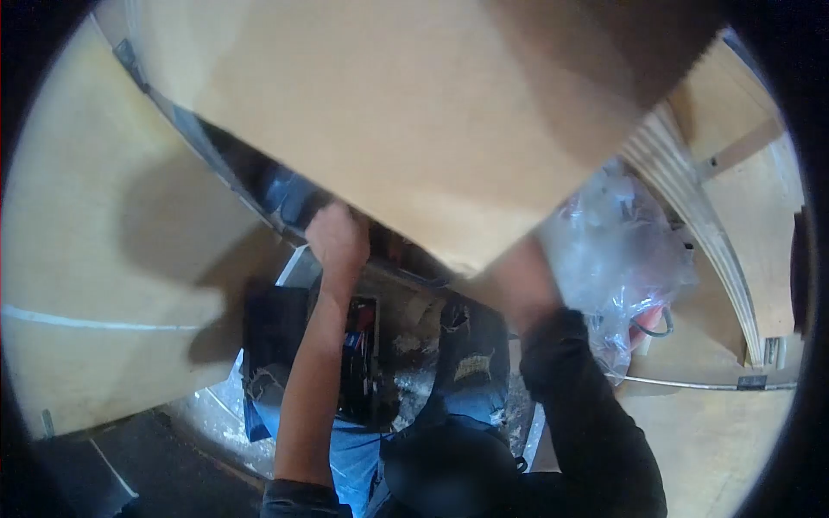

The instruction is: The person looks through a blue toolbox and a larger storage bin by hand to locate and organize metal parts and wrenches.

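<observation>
A large pale wooden panel fills the upper middle, its lower corner pointing toward my body. My left hand is closed at the panel's lower left edge, above a dark gap; what its fingers hold, if anything, is hidden. Near the panel's lower right edge is my right hand, blurred, its fingers hidden behind the panel.
Clear plastic wrapping lies to the right, beside a curved stack of thin boards. A wide wooden surface spans the left. Between my legs is a dark box with small items.
</observation>
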`<state>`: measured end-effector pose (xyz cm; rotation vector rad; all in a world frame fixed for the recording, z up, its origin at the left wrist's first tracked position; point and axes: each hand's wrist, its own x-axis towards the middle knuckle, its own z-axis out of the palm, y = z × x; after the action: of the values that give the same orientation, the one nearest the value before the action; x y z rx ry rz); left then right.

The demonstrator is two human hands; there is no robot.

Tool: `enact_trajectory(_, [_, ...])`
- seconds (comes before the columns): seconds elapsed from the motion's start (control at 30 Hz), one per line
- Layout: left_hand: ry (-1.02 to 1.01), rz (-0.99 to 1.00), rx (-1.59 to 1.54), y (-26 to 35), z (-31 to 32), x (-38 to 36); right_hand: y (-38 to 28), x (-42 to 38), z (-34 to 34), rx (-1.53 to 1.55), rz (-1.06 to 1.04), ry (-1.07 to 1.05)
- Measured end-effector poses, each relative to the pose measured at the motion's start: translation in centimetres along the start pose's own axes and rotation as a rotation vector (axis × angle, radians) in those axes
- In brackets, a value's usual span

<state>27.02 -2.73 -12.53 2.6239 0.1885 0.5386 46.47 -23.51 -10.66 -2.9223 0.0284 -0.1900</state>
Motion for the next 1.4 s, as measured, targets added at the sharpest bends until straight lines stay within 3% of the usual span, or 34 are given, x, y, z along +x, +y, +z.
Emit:
enact_trajectory(0.03, [0.006, -0.012, 0.043, 0.1, -0.2, -0.1, 0.6, 0.7, 0.2, 0.003, -0.012, -0.012])
enact_trajectory(0.07, [0.195, 0.084, -0.076, 0.3, -0.4, -0.6, 1.1, 1.4, 0.4, 0.0, -0.016, -0.019])
enact_trajectory(0.17, [0.218, -0.024, -0.534, -3.0, 4.5, -0.7, 1.4, 1.3, -0.3, 0.003, -0.047, -0.056])
enact_trajectory(0.23, [0.191, -0.083, -0.605, -3.2, 4.7, -0.8, 0.5, 0.2, -2.0, 0.013, -0.067, -0.088])
enact_trajectory(0.3, [0.15, -0.036, -0.324, -1.3, 1.6, -1.1, 1.3, 0.1, -2.3, 0.021, -0.078, -0.119])
enact_trajectory(0.43, [0.106, -0.112, -0.366, -0.6, 1.2, -0.7, -0.3, -1.2, -5.3, 0.092, -0.13, -0.26])
enact_trajectory(0.57, [0.146, -0.03, -0.366, -2.2, 3.3, -0.5, -2.4, -3.7, -5.3, 0.131, -0.209, -0.439])
enact_trajectory(0.63, [0.191, 0.006, -0.354, -2.1, 3.2, -0.2, -1.9, -4.1, -0.6, 0.133, -0.317, -0.407])
enact_trajectory(0.77, [0.15, 0.089, -0.051, 0.4, -0.8, -0.9, -2.5, -7.8, 6.2, 0.144, -0.411, -0.076])
enact_trajectory(0.87, [0.051, 0.061, -0.053, 0.8, -1.6, -0.8, -1.0, -5.0, 11.4, 0.371, -0.299, -0.136])
enact_trajectory(0.93, [0.08, 0.072, -0.039, 0.5, -1.0, -0.8, -0.6, -5.3, 10.1, 0.427, -0.243, -0.092])
enact_trajectory(1.0, [0.079, 0.06, -0.028, 0.5, -0.9, -0.7, -1.7, -9.1, 1.8, 0.383, -0.205, 0.003])
enact_trajectory(1.2, [-0.053, -0.057, 0.07, 1.2, -1.8, -0.4, -0.7, -12.3, -5.9, 0.409, -0.081, 0.099])
enact_trajectory(1.4, [-0.025, -0.061, 0.032, 1.6, -2.1, -0.4, 2.3, -8.8, -0.2, 0.553, -0.024, 0.304])
